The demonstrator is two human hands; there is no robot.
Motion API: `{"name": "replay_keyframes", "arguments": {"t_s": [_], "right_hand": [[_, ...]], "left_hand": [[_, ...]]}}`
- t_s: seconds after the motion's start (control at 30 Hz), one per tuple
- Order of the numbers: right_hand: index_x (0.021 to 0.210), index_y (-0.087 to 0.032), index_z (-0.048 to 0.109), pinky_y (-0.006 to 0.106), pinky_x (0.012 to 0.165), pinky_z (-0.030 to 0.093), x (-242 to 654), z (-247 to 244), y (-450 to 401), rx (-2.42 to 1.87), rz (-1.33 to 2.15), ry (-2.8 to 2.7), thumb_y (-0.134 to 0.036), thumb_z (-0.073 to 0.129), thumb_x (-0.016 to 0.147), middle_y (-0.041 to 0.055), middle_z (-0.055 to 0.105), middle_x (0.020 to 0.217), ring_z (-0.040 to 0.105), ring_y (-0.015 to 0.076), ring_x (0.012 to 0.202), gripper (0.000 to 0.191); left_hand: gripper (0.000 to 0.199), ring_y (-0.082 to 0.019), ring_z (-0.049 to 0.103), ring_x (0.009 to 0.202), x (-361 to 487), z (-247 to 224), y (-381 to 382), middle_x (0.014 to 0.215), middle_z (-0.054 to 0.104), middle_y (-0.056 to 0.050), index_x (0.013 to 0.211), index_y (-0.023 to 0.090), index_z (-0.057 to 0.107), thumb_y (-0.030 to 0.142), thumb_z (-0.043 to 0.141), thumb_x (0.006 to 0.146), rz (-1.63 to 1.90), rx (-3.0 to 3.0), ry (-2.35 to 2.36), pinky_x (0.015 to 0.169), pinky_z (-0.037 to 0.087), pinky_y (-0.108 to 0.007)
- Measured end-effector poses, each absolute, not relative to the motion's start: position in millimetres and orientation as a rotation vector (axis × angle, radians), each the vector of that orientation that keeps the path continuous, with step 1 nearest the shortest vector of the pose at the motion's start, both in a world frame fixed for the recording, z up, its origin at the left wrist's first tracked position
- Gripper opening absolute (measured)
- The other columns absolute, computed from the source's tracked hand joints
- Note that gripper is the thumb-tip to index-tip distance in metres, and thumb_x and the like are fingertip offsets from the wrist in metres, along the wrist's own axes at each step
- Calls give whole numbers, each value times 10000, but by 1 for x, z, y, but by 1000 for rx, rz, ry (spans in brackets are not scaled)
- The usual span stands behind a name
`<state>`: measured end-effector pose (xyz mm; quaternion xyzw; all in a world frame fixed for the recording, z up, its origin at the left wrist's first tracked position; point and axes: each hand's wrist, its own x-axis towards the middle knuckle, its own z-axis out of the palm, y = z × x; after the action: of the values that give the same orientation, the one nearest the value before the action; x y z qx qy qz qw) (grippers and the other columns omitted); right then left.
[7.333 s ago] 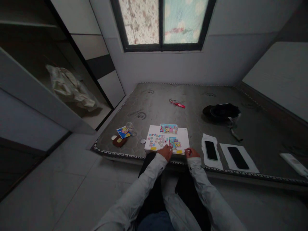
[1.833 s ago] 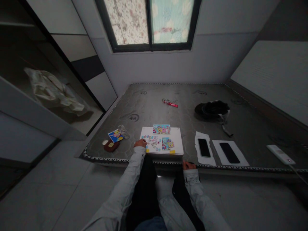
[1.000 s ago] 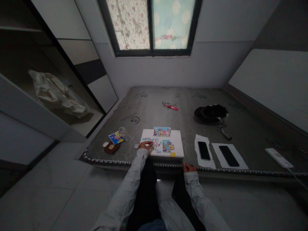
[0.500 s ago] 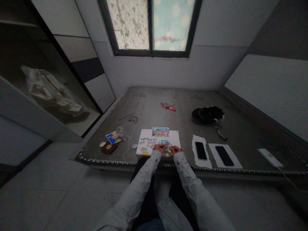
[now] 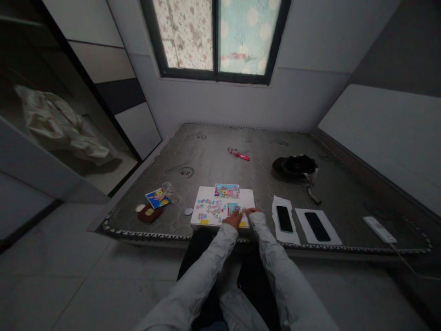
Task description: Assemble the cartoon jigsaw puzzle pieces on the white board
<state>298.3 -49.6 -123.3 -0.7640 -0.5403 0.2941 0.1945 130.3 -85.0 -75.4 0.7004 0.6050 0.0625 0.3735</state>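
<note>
A white box [image 5: 206, 191] lies on the mattress in front of me, with many small colourful jigsaw pieces [image 5: 214, 209] scattered over its left half. A joined patch of puzzle [image 5: 232, 207] lies right of them. My left hand [image 5: 233, 219] is at the lower edge of this patch, fingers drawn together; what they hold is hidden. My right hand [image 5: 254, 211] is closed at the box's right side, its fingertips pinching what looks like a small jigsaw piece. A picture card [image 5: 227, 191] with cartoon figures lies along the box's far edge.
On the mattress [image 5: 203, 156] at left are a blue picture [image 5: 157, 198], a brown pouch [image 5: 150, 214], clear plastic packaging [image 5: 169, 191] and a round lid [image 5: 188, 211]. Rightward are two phones [image 5: 284, 219], a black cap [image 5: 295, 166] and a power strip [image 5: 379, 229]. A red wrapper [image 5: 239, 154] lies farther back.
My left hand has moved right and slightly nearer to me, to the joined puzzle patch. My right hand stays near the box's right side. The view has shifted slightly.
</note>
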Motion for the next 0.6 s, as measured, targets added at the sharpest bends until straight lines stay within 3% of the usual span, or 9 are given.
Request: {"name": "replay_keyframes", "arguments": {"t_s": [0.13,0.37,0.6], "right_hand": [[1350,-218,686,456,997,623,300,-123,-39,-2192,968,-1553,-456,681,1055,102,684,1388,695,233,1163,379],[1357,-208,681,463,995,623,295,-121,-28,-2324,1024,-1615,-460,687,1050,103,688,1380,697,236,1161,397],[1380,-217,672,473,1011,618,295,-121,-13,-2426,851,-1731,-456,693,1046,108,672,1412,689,244,1190,411]], "left_hand": [[574,-369,689,1358,130,-83,-84,1789,411,41,1549,508,622,278,578,1025,81,1814,1552,1162,525,-550],[561,-358,644,1415,125,-95,-84,1803,363,104,1578,511,588,344,515,1048,93,1823,1546,1162,529,-546],[524,-363,705,1323,127,-98,-87,1771,430,92,1509,521,660,362,508,1033,164,1796,1568,1129,546,-580]]}}
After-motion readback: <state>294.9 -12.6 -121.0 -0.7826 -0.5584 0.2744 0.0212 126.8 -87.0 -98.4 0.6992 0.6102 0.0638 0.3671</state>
